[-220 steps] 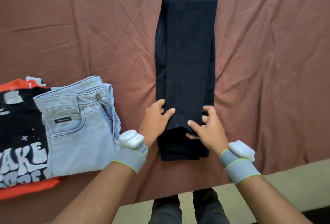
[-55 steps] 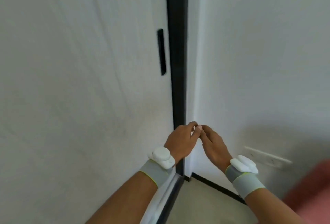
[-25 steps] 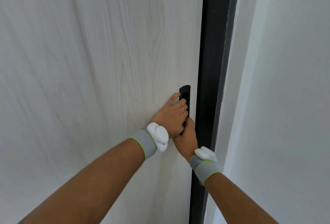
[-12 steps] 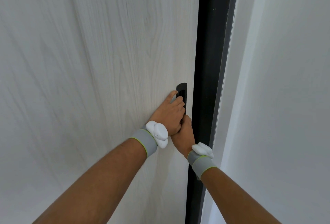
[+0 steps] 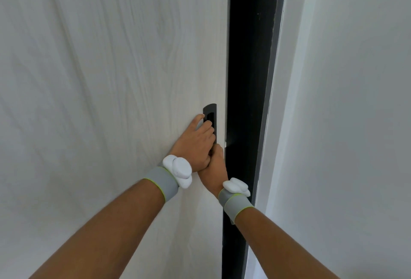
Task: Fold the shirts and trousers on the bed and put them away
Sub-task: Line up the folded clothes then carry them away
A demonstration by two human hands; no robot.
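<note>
No shirts or trousers are in view. A pale wood-grain wardrobe door [image 5: 111, 78] fills the left side, with a black recessed handle [image 5: 210, 111] near its right edge. My left hand [image 5: 195, 143] has its fingers curled into the handle's recess. My right hand [image 5: 214, 169] sits just under it, pressed against the left hand at the handle's lower end beside the door edge. Its fingers are mostly hidden behind the left hand. Both wrists wear grey bands with white trackers.
A dark vertical gap [image 5: 249, 56] runs beside the door's right edge. A plain white wall [image 5: 344, 101] stands to the right of the gap. The bed is out of view.
The view turned from the bed to the wardrobe. In the last second the door and both hands have shifted left, and the dark gap has widened.
</note>
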